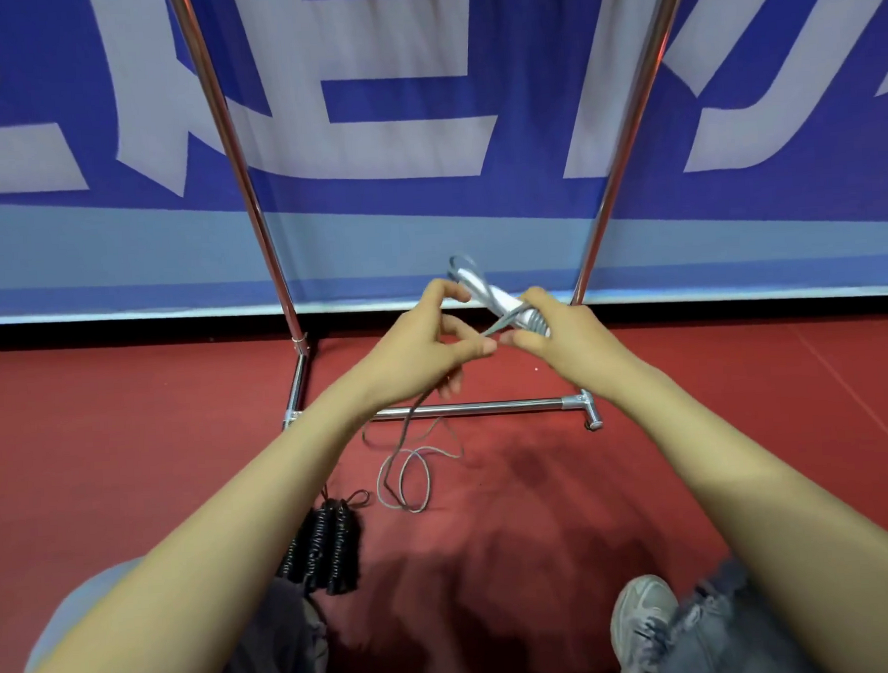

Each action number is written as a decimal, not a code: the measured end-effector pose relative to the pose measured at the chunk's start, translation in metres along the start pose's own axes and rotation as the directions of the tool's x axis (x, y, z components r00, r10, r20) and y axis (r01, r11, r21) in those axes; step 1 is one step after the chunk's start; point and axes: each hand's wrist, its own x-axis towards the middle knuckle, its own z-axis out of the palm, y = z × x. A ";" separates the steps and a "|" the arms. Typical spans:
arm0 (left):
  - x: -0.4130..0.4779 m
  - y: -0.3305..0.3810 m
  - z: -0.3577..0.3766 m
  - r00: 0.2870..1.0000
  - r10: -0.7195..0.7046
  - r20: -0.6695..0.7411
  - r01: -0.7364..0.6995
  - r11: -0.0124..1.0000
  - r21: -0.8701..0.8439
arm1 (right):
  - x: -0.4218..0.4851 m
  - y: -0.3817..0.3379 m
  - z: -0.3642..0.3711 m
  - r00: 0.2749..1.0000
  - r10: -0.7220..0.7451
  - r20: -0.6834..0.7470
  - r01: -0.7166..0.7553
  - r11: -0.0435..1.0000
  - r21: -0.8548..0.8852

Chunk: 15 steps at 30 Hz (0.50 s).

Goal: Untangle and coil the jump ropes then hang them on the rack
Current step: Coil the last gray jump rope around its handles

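A grey jump rope with white handles (502, 302) is held up in front of the chrome rack (466, 408). My right hand (560, 335) grips the handles, with several turns of cord wound round them. My left hand (427, 347) pinches the cord just left of the handles. The loose grey cord (405, 472) hangs from my left hand and lies in loops on the red floor. A black jump rope (324, 548), coiled into a tight bundle, lies on the floor by my left knee.
The rack's two chrome uprights (249, 192) (622, 141) rise before a blue and white banner (419, 106). Its base bar runs across the red floor (645, 480). My grey shoe (642, 619) shows at the bottom right.
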 end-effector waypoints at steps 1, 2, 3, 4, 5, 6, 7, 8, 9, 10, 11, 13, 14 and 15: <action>0.001 -0.001 0.001 0.999 -0.014 -0.036 0.011 0.997 -0.080 | 0.001 -0.001 -0.004 0.998 0.019 -0.055 -0.017 0.999 0.040; 0.002 -0.002 0.002 0.997 -0.027 -0.069 0.015 0.987 -0.158 | 0.002 -0.001 -0.007 0.994 0.040 -0.098 -0.032 0.996 0.079; 0.003 -0.004 0.003 0.994 -0.043 -0.098 0.020 0.974 -0.225 | 0.003 -0.002 -0.010 0.991 0.055 -0.124 -0.041 0.993 0.114; 0.004 -0.005 0.004 0.990 -0.066 -0.122 0.030 0.960 -0.279 | 0.004 -0.002 -0.011 0.990 0.057 -0.131 -0.038 0.989 0.146; 0.005 -0.006 0.004 0.987 -0.092 -0.135 0.043 0.943 -0.329 | 0.004 -0.002 -0.012 0.990 0.047 -0.130 -0.023 0.983 0.180; 0.005 -0.006 0.003 0.983 -0.124 -0.134 0.064 0.922 -0.382 | 0.003 -0.003 -0.012 0.991 0.035 -0.128 -0.005 0.975 0.223; 0.006 -0.007 0.002 0.980 -0.155 -0.125 0.086 0.896 -0.435 | 0.002 -0.005 -0.013 0.992 0.027 -0.127 0.009 0.962 0.274; 0.006 -0.007 0.001 0.977 -0.176 -0.120 0.098 0.874 -0.476 | 0.002 -0.007 -0.013 0.992 0.021 -0.125 0.022 0.942 0.334; 0.006 -0.007 0.000 0.974 -0.182 -0.133 0.094 0.863 -0.496 | 0.002 -0.008 -0.012 0.993 0.015 -0.113 0.032 0.913 0.407; 0.007 -0.008 0.000 0.971 -0.173 -0.167 0.073 0.874 -0.479 | 0.002 -0.009 -0.012 0.996 0.001 -0.093 0.045 0.872 0.487; 0.009 -0.010 -0.001 0.965 -0.153 -0.211 0.047 0.899 -0.435 | 0.001 -0.010 -0.012 0.997 -0.026 -0.067 0.059 0.823 0.565; 0.011 -0.013 0.000 0.958 -0.117 -0.261 0.021 0.938 -0.345 | 0.001 -0.013 -0.012 0.996 -0.085 -0.013 0.071 0.727 0.683; 0.011 -0.014 0.002 0.960 -0.111 -0.258 0.020 0.943 -0.333 | 0.001 -0.015 -0.011 0.995 -0.101 0.000 0.070 0.688 0.723; 0.011 -0.015 0.004 0.965 -0.109 -0.239 0.021 0.939 -0.343 | 0.000 -0.016 -0.011 0.995 -0.098 -0.001 0.066 0.652 0.755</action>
